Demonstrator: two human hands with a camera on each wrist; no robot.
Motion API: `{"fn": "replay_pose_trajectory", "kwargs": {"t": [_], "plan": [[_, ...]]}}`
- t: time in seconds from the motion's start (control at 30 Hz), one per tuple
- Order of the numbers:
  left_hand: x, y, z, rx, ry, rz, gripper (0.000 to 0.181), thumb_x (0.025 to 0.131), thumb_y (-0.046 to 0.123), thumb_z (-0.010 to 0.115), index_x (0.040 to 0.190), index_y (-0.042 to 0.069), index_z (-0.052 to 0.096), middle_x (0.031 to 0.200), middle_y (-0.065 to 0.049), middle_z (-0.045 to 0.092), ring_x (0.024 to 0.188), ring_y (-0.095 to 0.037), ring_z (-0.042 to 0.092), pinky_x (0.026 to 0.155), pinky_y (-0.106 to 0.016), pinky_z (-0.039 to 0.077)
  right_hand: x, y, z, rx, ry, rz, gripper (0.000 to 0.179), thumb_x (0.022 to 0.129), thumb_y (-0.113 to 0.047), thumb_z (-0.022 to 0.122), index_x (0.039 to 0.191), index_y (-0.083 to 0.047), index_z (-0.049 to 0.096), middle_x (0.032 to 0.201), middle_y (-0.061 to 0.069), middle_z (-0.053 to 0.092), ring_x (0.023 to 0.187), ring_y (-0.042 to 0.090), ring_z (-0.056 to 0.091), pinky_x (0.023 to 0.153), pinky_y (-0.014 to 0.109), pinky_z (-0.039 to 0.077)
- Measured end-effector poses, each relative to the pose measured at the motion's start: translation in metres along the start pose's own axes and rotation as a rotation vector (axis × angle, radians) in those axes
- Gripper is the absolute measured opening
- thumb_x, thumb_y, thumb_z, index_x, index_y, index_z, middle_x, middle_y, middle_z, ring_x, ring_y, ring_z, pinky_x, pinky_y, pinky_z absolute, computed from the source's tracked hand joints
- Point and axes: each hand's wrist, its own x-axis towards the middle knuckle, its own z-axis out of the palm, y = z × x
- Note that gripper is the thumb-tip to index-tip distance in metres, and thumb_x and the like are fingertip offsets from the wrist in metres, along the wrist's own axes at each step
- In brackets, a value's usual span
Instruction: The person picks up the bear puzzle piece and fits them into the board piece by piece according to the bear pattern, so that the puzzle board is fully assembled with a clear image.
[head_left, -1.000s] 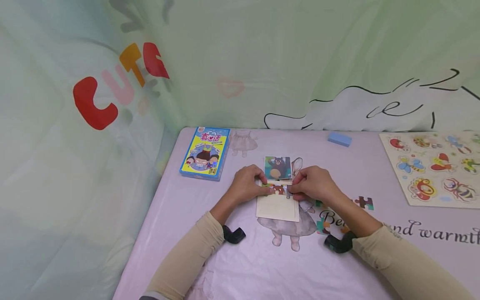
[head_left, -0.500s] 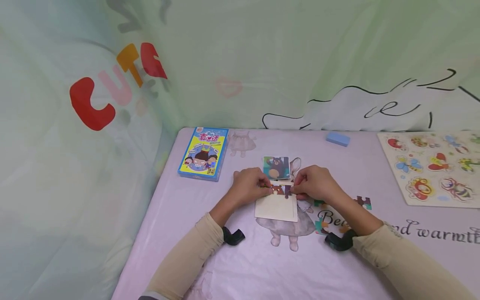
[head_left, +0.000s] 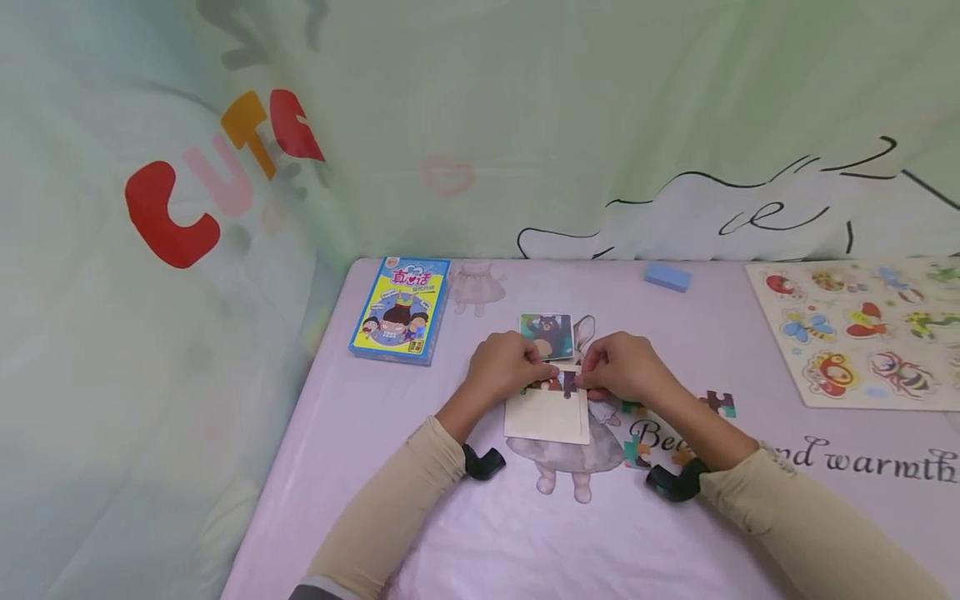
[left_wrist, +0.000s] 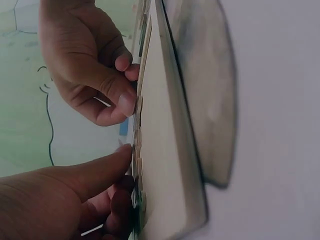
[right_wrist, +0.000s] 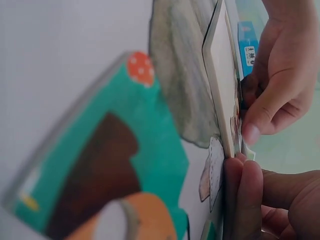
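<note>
A pale wooden puzzle tray (head_left: 546, 421) lies on the table, with a row of jigsaw pieces (head_left: 568, 382) showing a brown bear along its far edge. My left hand (head_left: 504, 367) bends over this row from the left, its thumb on the bear piece and fingers curled at the far rim. At the tray's right edge, my right hand (head_left: 626, 367) pinches the end piece between thumb and fingers. Both thumbs sit close together in the left wrist view, above the tray's edge (left_wrist: 170, 150). Just beyond the tray is a square bear picture card (head_left: 546, 336), partly overlapped by my left fingers.
Loose jigsaw pieces (head_left: 637, 450) lie under and beside my right forearm; one teal piece (right_wrist: 155, 120) looms large in the right wrist view. A blue-yellow box (head_left: 401, 312) stands far left. Behind right are a blue block (head_left: 667, 277) and an insect puzzle board (head_left: 862, 337).
My left hand has shifted right along the row, its thumb now nearer the right thumb. The right hand stays at the tray's right edge. The head view has turned slightly.
</note>
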Motion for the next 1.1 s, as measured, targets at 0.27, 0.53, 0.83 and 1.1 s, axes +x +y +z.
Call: {"fn": "replay_pose_trajectory", "kwargs": {"t": [0.27, 0.53, 0.83, 1.1], "plan": [[0.001, 0.008, -0.001, 0.015, 0.003, -0.057, 0.043, 0.084, 0.049, 0.081, 0.056, 0.021, 0.063, 0.051, 0.008, 0.051, 0.051, -0.010, 0.050, 0.046, -0.024, 0.031, -0.001, -0.001, 0.001, -0.011, 0.012, 0.024, 0.019, 0.088, -0.024, 0.080, 0.081, -0.010, 0.069, 0.061, 0.001, 0.060, 0.059, 0.015, 0.056, 0.058, 0.030, 0.039], [0.000, 0.010, -0.001, 0.021, -0.015, -0.074, 0.043, 0.083, 0.049, 0.082, 0.057, 0.020, 0.064, 0.052, 0.008, 0.053, 0.053, -0.010, 0.051, 0.047, -0.025, 0.032, -0.003, 0.000, 0.007, -0.010, 0.038, -0.015, 0.027, 0.082, -0.029, 0.085, 0.076, -0.011, 0.067, 0.056, -0.001, 0.062, 0.055, 0.013, 0.056, 0.054, 0.029, 0.039], [-0.003, 0.010, -0.003, 0.062, -0.046, -0.038, 0.043, 0.076, 0.052, 0.087, 0.059, 0.019, 0.063, 0.056, 0.007, 0.055, 0.058, -0.011, 0.054, 0.051, -0.026, 0.034, -0.002, -0.005, 0.005, -0.009, 0.007, 0.019, 0.025, 0.086, -0.028, 0.082, 0.076, -0.010, 0.069, 0.056, -0.001, 0.062, 0.055, 0.013, 0.057, 0.055, 0.029, 0.039], [-0.005, 0.011, -0.004, 0.024, -0.039, -0.034, 0.043, 0.076, 0.048, 0.088, 0.059, 0.018, 0.062, 0.054, 0.007, 0.053, 0.057, -0.010, 0.052, 0.050, -0.025, 0.033, 0.001, -0.007, 0.000, -0.007, -0.039, 0.072, 0.024, 0.088, -0.027, 0.080, 0.078, -0.008, 0.071, 0.058, 0.001, 0.065, 0.055, 0.012, 0.061, 0.056, 0.028, 0.042]]}}
